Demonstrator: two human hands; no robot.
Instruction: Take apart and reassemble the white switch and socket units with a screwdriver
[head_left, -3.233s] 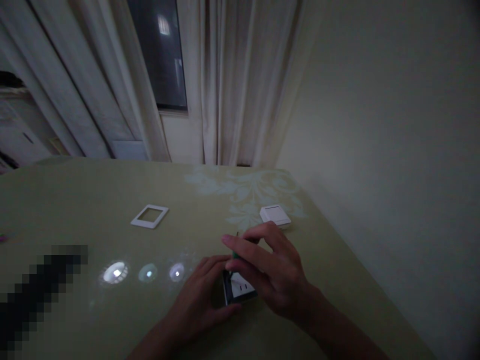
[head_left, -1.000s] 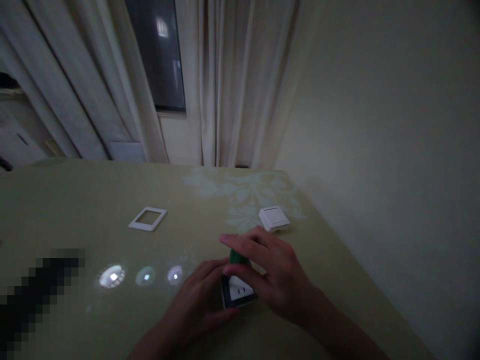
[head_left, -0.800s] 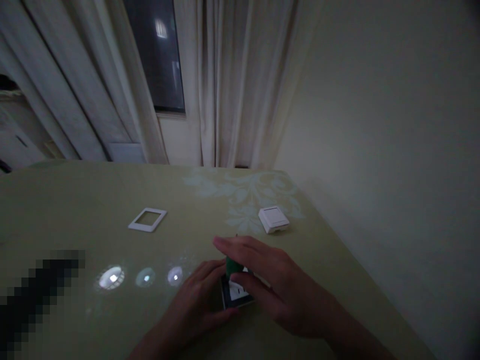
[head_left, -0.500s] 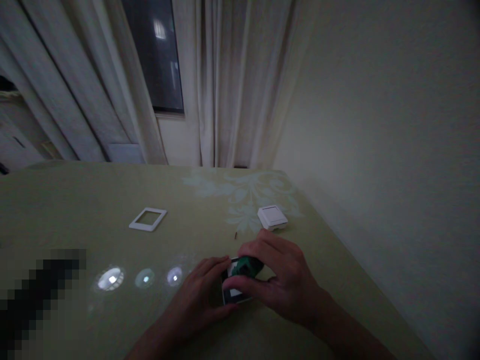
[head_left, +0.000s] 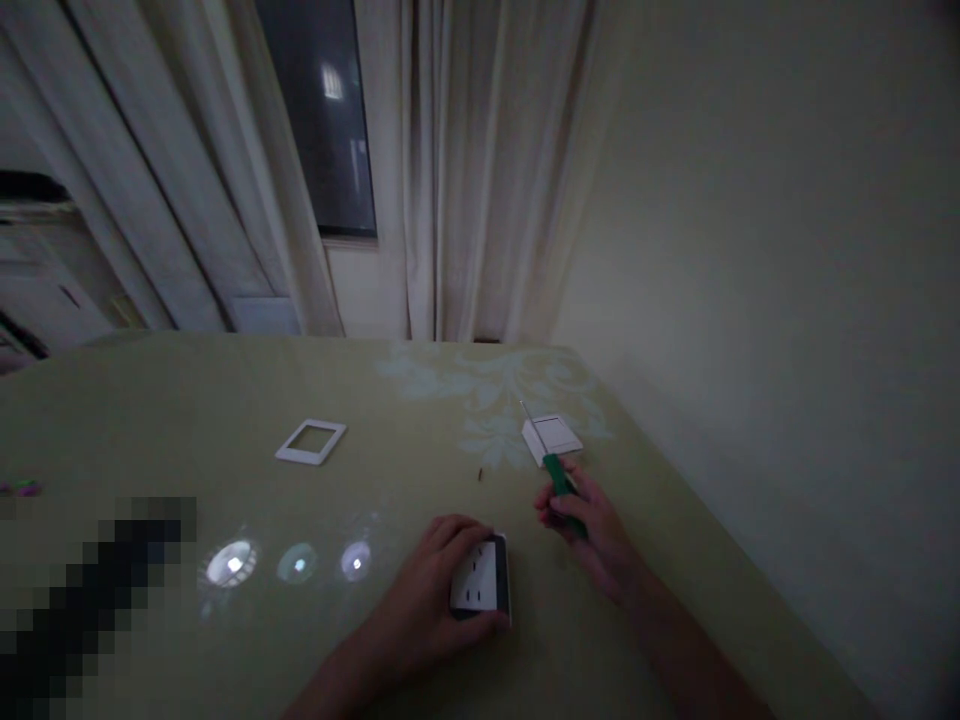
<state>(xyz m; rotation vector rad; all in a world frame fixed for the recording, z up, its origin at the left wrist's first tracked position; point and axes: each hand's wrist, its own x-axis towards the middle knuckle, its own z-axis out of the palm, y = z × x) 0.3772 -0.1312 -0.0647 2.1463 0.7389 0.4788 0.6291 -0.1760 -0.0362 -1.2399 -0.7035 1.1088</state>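
Observation:
A white wall socket [head_left: 480,580] lies flat on the yellow-green table [head_left: 375,400], and my left hand [head_left: 439,590] is wrapped round its left and near sides. To its right, my right hand [head_left: 592,525] is closed on a green-handled screwdriver [head_left: 553,472]. The thin shaft of the screwdriver points up and away, over a white switch plate [head_left: 553,438]. A small dark screw [head_left: 481,474] lies on the table between the socket and the switch plate.
A white square frame [head_left: 310,441] lies further back to the left. Three bright light reflections [head_left: 296,562] shine on the table left of the socket. A wall runs along the table's right edge. Curtains [head_left: 465,170] and a dark window [head_left: 322,110] are behind.
My right hand has lifted the screwdriver off the socket and moved right, away from it. The socket's white face now shows uncovered. A small screw lies on the table.

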